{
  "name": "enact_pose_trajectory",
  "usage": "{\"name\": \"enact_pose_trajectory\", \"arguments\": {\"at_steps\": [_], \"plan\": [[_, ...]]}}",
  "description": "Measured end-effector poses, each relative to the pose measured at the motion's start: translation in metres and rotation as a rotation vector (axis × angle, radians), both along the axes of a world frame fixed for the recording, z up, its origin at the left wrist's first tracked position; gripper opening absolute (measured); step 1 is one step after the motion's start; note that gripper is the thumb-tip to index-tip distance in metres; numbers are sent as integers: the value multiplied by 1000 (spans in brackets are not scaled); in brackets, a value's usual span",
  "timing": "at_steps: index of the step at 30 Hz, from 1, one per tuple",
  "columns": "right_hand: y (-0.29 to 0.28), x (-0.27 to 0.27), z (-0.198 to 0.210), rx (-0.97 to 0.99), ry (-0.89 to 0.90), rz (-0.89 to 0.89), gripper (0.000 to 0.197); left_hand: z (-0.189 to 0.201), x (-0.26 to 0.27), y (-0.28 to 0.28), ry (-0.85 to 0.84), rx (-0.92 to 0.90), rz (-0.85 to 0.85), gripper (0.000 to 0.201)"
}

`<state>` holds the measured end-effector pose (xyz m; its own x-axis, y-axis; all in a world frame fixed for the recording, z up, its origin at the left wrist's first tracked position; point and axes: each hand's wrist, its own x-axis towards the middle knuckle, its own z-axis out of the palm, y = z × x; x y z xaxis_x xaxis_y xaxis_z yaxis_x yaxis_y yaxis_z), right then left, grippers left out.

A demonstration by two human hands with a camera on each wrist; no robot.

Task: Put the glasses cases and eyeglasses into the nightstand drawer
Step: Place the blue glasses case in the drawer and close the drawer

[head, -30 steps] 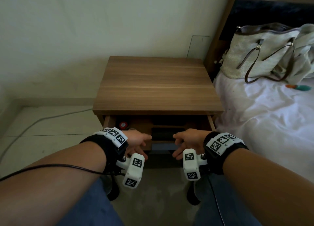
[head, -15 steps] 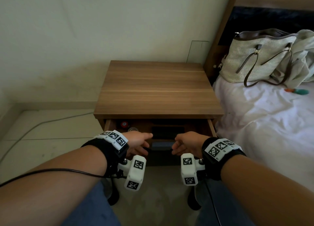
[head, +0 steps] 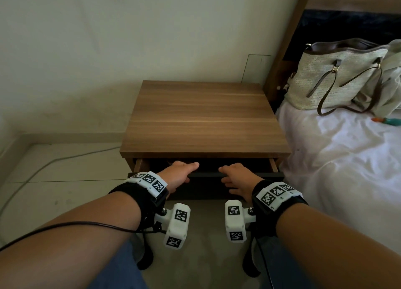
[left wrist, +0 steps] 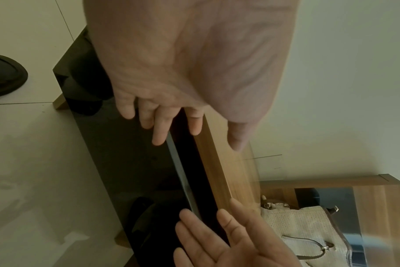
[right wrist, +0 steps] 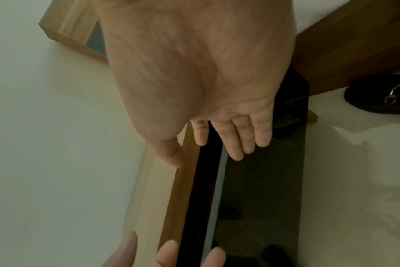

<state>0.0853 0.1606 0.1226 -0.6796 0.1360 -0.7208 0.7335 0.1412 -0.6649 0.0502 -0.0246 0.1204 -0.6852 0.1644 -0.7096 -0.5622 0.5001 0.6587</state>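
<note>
The wooden nightstand (head: 204, 119) stands against the wall, its black-fronted drawer (head: 206, 187) out by only a narrow dark gap. My left hand (head: 180, 174) and right hand (head: 235, 179) press flat on the drawer front, thumbs above its top edge. The left wrist view has my left hand's fingers (left wrist: 162, 126) straight on the glossy black front (left wrist: 126, 162), the right hand (left wrist: 217, 234) further along it. The right wrist view has the right hand's fingers (right wrist: 235, 144) straight on the same front (right wrist: 263, 189). No glasses or cases show; the drawer's inside is dark.
A bed with a white sheet (head: 338, 158) lies close on the right, with a woven handbag (head: 332, 76) and a small orange and teal thing (head: 388, 121) on it. A cable (head: 43, 165) runs over the floor at the left. The wall is right behind the nightstand.
The drawer has slid inward under both hands. The dark case and small items seen inside it earlier are now hidden, and only a thin gap is left.
</note>
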Motion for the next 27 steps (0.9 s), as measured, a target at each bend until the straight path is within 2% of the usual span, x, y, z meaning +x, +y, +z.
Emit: {"name": "enact_pose_trajectory", "arguments": {"at_steps": [1, 3, 10, 14, 21, 27], "plan": [[-1, -3, -2, 4, 17, -23, 48, -2, -3, 1, 25, 13, 16, 49], [-2, -7, -5, 9, 49, -56, 56, -3, -7, 1, 62, 34, 47, 48], [-10, -24, -5, -47, 119, -57, 82, -2, -24, 0, 56, 94, 90, 76], [-11, -35, -4, -100, 123, -102, 75, -5, -29, -1, 49, 124, 106, 81], [-8, -48, -8, -161, 124, -196, 63, -11, -38, -2, 81, 149, 121, 77], [-9, -52, -13, -147, 141, -238, 61, -14, -40, -4, 123, 137, 99, 79]]}}
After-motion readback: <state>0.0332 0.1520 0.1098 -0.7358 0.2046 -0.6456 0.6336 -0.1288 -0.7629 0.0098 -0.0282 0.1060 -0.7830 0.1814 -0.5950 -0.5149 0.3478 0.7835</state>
